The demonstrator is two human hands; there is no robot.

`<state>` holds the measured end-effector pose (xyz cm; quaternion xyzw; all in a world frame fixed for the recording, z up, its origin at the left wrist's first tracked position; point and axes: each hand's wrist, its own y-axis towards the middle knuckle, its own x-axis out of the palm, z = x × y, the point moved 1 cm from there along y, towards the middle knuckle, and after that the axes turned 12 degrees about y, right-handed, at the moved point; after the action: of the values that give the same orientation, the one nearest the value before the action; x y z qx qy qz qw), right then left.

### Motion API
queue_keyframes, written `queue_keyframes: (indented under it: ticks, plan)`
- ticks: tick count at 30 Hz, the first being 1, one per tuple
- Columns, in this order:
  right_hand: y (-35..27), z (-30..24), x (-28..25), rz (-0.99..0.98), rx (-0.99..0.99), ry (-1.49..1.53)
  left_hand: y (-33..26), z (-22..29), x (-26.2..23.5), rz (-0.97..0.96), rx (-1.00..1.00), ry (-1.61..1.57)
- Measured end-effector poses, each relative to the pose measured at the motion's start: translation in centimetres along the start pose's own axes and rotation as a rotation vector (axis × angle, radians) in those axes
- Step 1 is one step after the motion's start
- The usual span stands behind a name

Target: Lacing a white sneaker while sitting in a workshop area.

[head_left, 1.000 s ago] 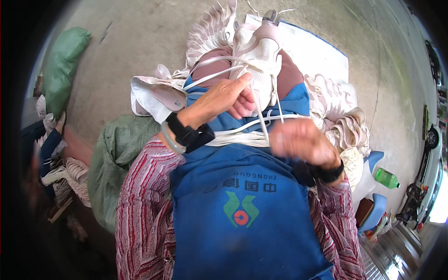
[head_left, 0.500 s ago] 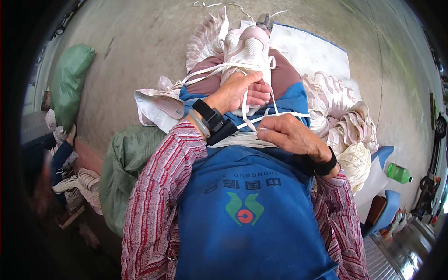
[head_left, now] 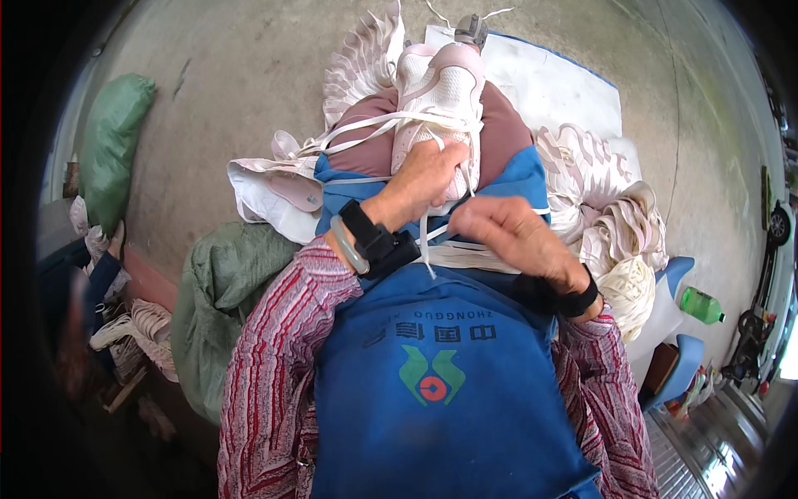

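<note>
Far left: green sack (head_left: 120, 154), bulging, on concrete floor (head_left: 241, 66); nearer, stacked pale pcs (head_left: 151, 328); next right, darker green woven sack (head_left: 208, 299), creased, beside striped sleeve (head_left: 278, 349); farther, white/pink footwear pcs (head_left: 287, 193); far of these, fanned stack of white/pink pcs (head_left: 366, 58).

Centre: left wrist w/ black strap unit (head_left: 384, 241) & pale bangle (head_left: 349, 245); left hand (head_left: 424, 183) over near part of shoe (head_left: 440, 87), fingers curled closed, gripping white lace (head_left: 429, 254); loose lace end hangs near of hand, over blue apron (head_left: 449, 449). Shoe, white w/ pink trim, lies btwn thighs in mauve trousers (head_left: 505, 125); collar far, toe near; other lace strands (head_left: 362, 137) run left from shoe across left thigh. Right hand (head_left: 511, 233), w/ black wristband (head_left: 579, 299), is just right of hanging lace; fingers bent, tips bunched; cannot tell if they hold lace. Bundled white laces (head_left: 470, 256) lie across apron, partly under right hand.

Right: white sheet (head_left: 544, 83), far; nearer, piled white/pink uppers (head_left: 586, 166); then cream lace bundle (head_left: 628, 295), blue chair (head_left: 682, 366), green bottle (head_left: 702, 305).
</note>
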<state>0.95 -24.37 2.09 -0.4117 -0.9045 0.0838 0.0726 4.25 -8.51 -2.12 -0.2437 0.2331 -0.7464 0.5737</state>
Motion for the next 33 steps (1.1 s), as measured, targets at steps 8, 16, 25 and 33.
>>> queue_keyframes:
  ticks: [8, 16, 25, 33]
  plan:
    - [1.8, 2.5, -2.3, 0.430, 0.268, 0.041, -4.1, -0.2, -0.9, -0.308, -0.092, -0.126]
    - [5.1, 4.2, -1.6, 0.501, -0.066, -0.395, -4.4, -1.0, -2.0, -0.236, -0.093, -0.207]
    - [5.2, 4.9, -2.3, 0.514, -0.005, -0.447, -4.9, -0.2, -0.9, -0.360, -0.050, -0.103]
    - [2.3, 2.7, -2.7, 0.431, 0.457, 0.417, -8.1, 0.2, 0.9, -0.437, 0.189, 0.035]
